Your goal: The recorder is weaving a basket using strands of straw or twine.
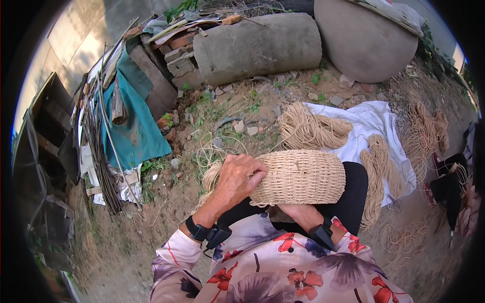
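A tan woven basket [303,177], its wall made of tightly plaited cord, rests on its side over my lap. My left hand [240,174] is closed at the basket's left end, thumb pressed against the bent fingers. What lies in that pinch is hidden. Beside it hangs a bunch of loose tan cord [211,177], with thin strands curling out to the left. My right hand [295,211] reaches under the near edge of the basket, and its fingers are out of sight behind the weave.
Coiled tan cord [313,126] lies beyond the basket, partly on a white cloth [376,118]. Another hank [376,171] lies to the right, near loose cord [424,126]. A concrete cylinder [257,48], a teal cloth [129,116] and sticks border the stony ground. Someone's dark-clothed leg [447,189] shows far right.
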`<action>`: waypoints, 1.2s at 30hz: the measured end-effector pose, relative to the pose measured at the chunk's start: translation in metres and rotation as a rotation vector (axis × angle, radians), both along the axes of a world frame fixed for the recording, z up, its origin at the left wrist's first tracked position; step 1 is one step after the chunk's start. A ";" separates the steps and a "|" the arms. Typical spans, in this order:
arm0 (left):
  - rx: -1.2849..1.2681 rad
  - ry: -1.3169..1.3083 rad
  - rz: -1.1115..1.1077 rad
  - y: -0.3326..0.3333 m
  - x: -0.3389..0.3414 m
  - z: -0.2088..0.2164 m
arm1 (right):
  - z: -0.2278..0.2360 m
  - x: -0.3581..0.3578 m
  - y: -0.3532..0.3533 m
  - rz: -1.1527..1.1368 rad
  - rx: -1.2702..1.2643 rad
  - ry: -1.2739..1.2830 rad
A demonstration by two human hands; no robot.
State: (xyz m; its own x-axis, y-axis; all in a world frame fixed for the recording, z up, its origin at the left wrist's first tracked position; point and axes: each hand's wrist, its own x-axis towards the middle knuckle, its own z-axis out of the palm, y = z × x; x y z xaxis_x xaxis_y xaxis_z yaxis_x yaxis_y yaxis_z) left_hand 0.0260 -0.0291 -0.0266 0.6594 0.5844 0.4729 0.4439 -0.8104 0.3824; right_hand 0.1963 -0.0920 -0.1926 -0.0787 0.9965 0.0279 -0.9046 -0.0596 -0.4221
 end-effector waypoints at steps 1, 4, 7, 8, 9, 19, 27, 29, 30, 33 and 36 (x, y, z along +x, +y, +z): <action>-0.003 -0.007 -0.007 0.000 0.000 0.001 | 0.001 0.001 -0.001 0.143 -0.100 0.474; 0.043 0.034 -0.024 0.000 0.002 0.005 | -0.004 0.004 -0.003 0.169 -0.126 0.430; 0.159 0.141 -0.068 0.001 0.004 0.012 | -0.014 0.008 -0.004 -0.134 0.131 -0.833; 0.167 0.170 -0.086 0.002 0.005 0.014 | -0.017 0.009 -0.004 -0.168 0.178 -0.903; 0.175 0.199 -0.103 0.003 0.005 0.017 | -0.019 0.009 -0.002 -0.148 0.132 -0.726; 0.239 0.301 -0.165 0.009 0.014 0.019 | 0.022 0.009 -0.006 0.186 -0.071 0.346; -0.893 -0.463 -0.045 -0.008 0.015 0.030 | 0.033 0.002 -0.009 0.061 -0.047 0.314; -0.845 -0.402 -0.046 -0.011 0.016 0.030 | 0.030 0.006 -0.009 0.052 -0.103 0.341; -0.765 -0.299 -0.028 -0.011 0.017 0.029 | 0.029 0.007 -0.009 0.055 -0.067 0.347; -0.627 -0.071 0.048 -0.015 0.022 0.022 | 0.027 0.010 -0.011 0.045 -0.056 0.308; -0.422 -0.054 -0.034 -0.021 0.027 0.016 | 0.029 0.013 -0.013 0.036 -0.057 0.284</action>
State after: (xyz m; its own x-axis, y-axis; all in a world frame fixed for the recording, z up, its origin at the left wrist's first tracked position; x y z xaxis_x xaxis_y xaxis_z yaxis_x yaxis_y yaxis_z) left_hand 0.0526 -0.0496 -0.0109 0.6628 0.7123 0.2310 0.3899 -0.5916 0.7057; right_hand 0.2089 -0.1051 -0.1636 -0.1106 0.9939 -0.0025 -0.9830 -0.1098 -0.1473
